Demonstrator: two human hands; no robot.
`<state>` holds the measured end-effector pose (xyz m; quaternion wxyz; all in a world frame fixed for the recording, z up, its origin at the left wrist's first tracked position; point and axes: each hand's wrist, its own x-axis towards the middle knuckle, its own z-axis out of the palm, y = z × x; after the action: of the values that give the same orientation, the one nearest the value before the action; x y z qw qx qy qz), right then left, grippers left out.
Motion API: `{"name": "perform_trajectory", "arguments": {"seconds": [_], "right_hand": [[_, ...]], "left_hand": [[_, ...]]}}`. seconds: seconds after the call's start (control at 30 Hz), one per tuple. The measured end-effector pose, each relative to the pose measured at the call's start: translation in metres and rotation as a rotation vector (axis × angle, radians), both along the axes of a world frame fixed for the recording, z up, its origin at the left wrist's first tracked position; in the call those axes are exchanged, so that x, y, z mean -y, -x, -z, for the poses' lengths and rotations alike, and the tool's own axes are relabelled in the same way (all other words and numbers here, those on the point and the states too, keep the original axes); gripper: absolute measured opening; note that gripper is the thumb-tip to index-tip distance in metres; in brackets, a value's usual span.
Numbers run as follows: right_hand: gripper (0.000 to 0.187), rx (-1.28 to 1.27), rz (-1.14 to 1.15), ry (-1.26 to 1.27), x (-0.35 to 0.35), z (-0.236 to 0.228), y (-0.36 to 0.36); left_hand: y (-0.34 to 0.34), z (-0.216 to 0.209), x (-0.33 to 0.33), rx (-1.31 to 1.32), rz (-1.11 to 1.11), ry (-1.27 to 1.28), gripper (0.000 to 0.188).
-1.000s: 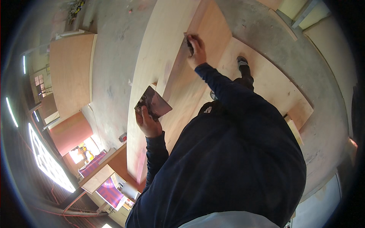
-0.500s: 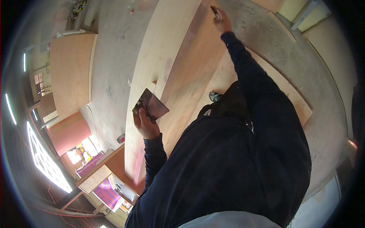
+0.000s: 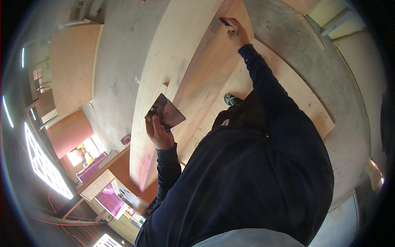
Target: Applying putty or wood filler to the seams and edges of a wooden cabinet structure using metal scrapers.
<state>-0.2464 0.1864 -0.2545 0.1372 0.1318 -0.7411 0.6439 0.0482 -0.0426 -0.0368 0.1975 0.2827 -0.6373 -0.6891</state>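
Observation:
My left hand (image 3: 161, 138) is closed around the near edge of a square, flat putty plate (image 3: 173, 115), smeared with pinkish and dark, crusted stuff. It holds the plate tilted above a long pale wooden panel (image 3: 164, 53). With my arm stretched forward, my right hand (image 3: 240, 36) grips a small dark-edged putty knife (image 3: 225, 20). The knife is over the far part of the panel's browner wooden side (image 3: 214, 66); whether its blade touches the wood I cannot tell. My fingers partly hide its handle.
Another pale wooden sheet (image 3: 296, 82) lies on the concrete floor (image 3: 345, 119) at right. One foot (image 3: 232, 99) shows beside the panel. A wooden cabinet (image 3: 74, 68) stands at left, near a reddish panel (image 3: 70, 131). A small can (image 3: 125, 139) sits on the floor.
My right hand and the putty knife have come slightly nearer to me along the wood, and the knife points more to the left. My left hand still holds the plate.

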Motion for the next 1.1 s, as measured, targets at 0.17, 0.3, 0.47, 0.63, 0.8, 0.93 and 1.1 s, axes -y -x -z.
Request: {"name": "perform_trajectory", "arguments": {"seconds": [0.17, 0.3, 0.47, 0.63, 0.8, 0.93, 1.1], "right_hand": [[0.053, 0.109, -0.064, -0.035, 0.033, -0.016, -0.061], [0.053, 0.102, -0.091, -0.010, 0.059, -0.014, -0.100], [0.055, 0.269, -0.068, 0.006, 0.099, -0.019, -0.155], [0.056, 0.230, -0.140, 0.122, 0.124, -0.031, -0.190], [0.054, 0.071, -0.164, 0.062, 0.104, -0.034, -0.187], [0.055, 0.238, 0.208, 0.129, 0.121, -0.041, -0.176], [0.057, 0.195, 0.178, 0.080, 0.160, -0.023, -0.202]], "left_hand": [[-0.007, 0.014, 0.025, -0.026, -0.047, -0.009, 0.028], [-0.017, 0.025, 0.049, -0.015, 0.007, -0.129, 0.027], [-0.033, 0.028, 0.069, 0.108, -0.043, 0.095, 0.027], [-0.035, 0.020, 0.074, 0.029, 0.089, 0.142, 0.028], [-0.024, 0.013, 0.067, 0.023, 0.128, 0.010, 0.029], [-0.023, 0.011, 0.063, 0.031, 0.097, 0.044, 0.030], [-0.029, 0.018, 0.060, 0.009, 0.090, -0.037, 0.030]]}}
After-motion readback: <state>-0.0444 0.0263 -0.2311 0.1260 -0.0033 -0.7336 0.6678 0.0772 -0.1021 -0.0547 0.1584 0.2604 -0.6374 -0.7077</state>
